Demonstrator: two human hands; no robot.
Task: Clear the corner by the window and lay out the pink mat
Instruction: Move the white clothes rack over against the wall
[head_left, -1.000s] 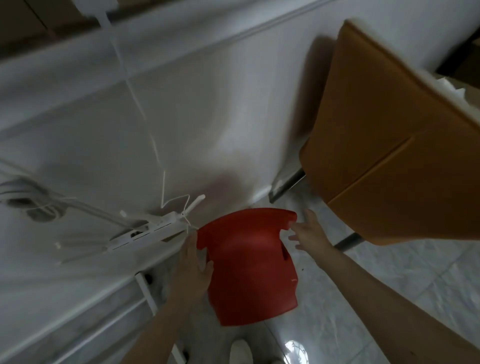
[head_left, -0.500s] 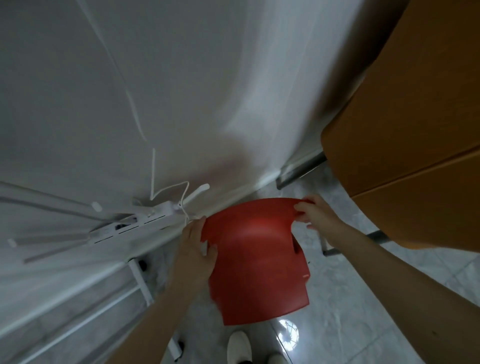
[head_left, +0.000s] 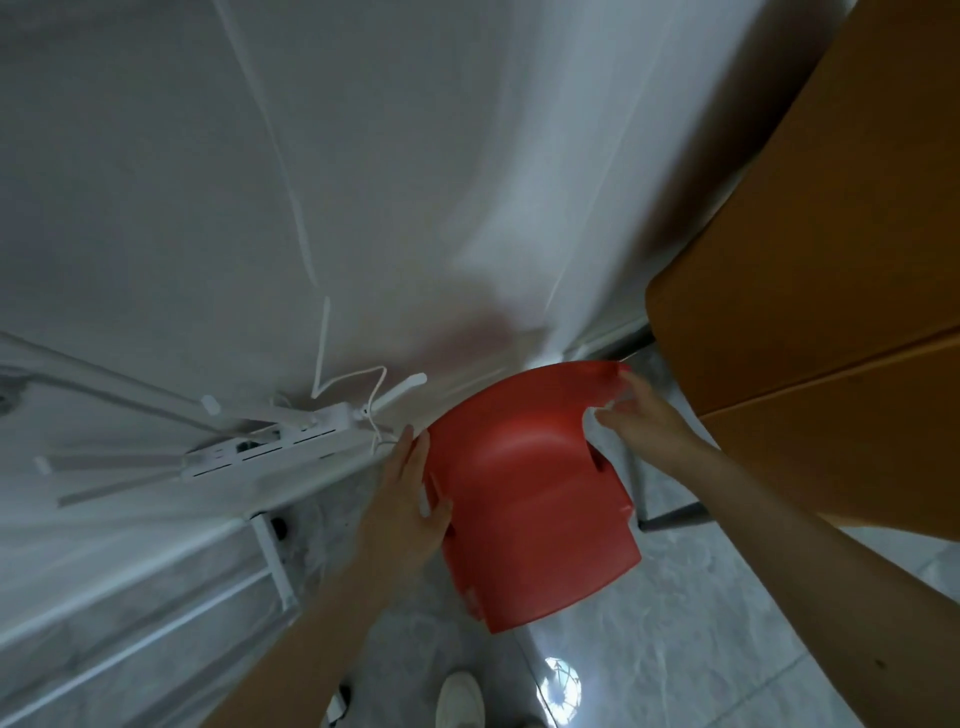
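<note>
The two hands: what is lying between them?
In the head view, the red stool fills the stretch between the left hand and right hand; both hold its edges.

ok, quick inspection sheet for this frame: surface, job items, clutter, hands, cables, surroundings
Surface: grey marbled tile floor, glare spot near the shoe.
Job's things: red plastic stool, held at its sides by both hands; pink mat, nothing seen.
Clutter: white router with antennas, by the wall; white rack below it.
Hands: left hand grips the stool's left edge; right hand holds the upper right rim, blurred.
Cables: thin white cable runs up the wall from the router.
Surroundings: white wall; orange-brown panel at right; white shoe.
</note>
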